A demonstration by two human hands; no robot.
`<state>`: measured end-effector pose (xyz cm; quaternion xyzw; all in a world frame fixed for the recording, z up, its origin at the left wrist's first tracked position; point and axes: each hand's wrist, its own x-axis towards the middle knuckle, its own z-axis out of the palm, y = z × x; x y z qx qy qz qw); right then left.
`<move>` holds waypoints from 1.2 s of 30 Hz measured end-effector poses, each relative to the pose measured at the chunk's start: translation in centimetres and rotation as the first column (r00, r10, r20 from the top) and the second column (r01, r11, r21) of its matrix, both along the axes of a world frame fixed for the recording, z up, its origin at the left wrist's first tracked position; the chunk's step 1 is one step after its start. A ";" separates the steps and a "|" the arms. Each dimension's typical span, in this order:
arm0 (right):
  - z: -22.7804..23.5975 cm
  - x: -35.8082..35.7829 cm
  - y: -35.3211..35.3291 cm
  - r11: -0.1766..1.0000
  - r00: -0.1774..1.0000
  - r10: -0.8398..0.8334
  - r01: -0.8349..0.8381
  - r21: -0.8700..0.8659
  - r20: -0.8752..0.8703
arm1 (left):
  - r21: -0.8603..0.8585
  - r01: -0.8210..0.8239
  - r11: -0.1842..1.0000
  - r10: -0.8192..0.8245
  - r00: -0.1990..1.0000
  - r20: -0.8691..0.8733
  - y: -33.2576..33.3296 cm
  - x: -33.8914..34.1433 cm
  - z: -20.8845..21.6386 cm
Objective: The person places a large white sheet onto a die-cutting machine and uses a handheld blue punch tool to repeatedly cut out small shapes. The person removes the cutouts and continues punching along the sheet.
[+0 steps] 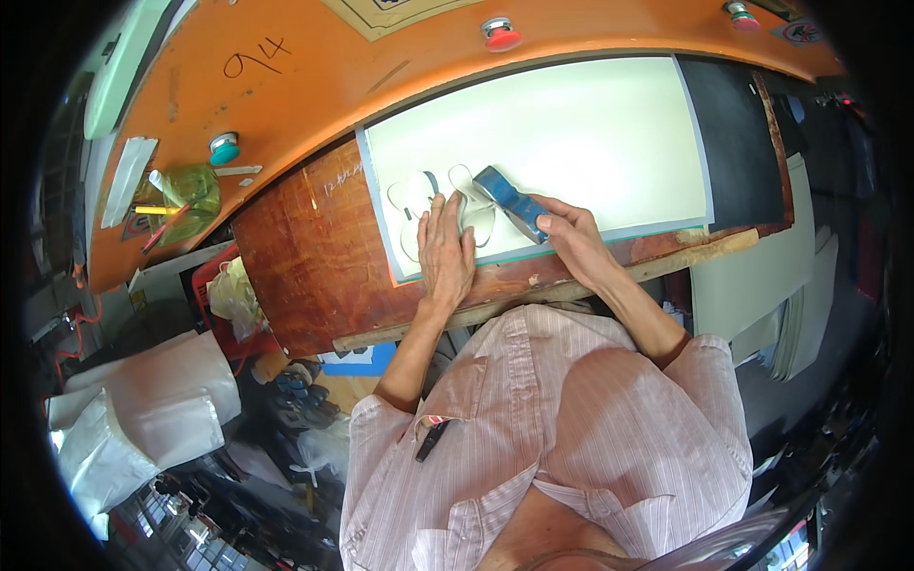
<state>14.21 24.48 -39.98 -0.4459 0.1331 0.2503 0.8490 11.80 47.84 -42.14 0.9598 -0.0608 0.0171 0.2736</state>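
A pale, off-white sheet (571, 124) lies on the wooden board in front of me. My right hand (574, 235) grips the near end of a blue, band-walled cutting die (514, 204), thumb on its side. The die rests on or just above the sheet, slanting up to the left; I cannot tell whether it touches. Flat on the sheet's left part is my left hand (446, 249), fingers stretched out. Beside and partly under those fingers, curved cut outlines (407, 195) show in the sheet. A looped pale strip (461, 179) stands between the left fingertips and the die.
An orange machine beam (381, 71) crosses the far side, with a red button (501, 35) and a green button (224, 147). A yellowish pouch with pens (190, 202) hangs at the left. The reddish wooden board (305, 247) extends left; a black sheet (738, 143) lies right.
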 end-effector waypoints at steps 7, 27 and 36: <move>5.5 0.5 -8.4 0.937 0.908 -0.347 0.344 0.055 0.236 | 0.020 0.020 1.000 -0.020 0.999 0.037 0.1 0.0 -0.3; 7.5 -7.0 -19.0 0.304 0.550 -0.585 0.830 -0.467 0.596 | 0.029 0.056 0.998 -0.058 0.996 0.063 -0.1 0.0 -0.4; 0.4 -1.2 -1.9 0.367 0.667 0.327 0.563 -0.741 0.669 | -0.011 0.039 0.999 -0.039 0.997 0.063 0.2 0.0 -0.3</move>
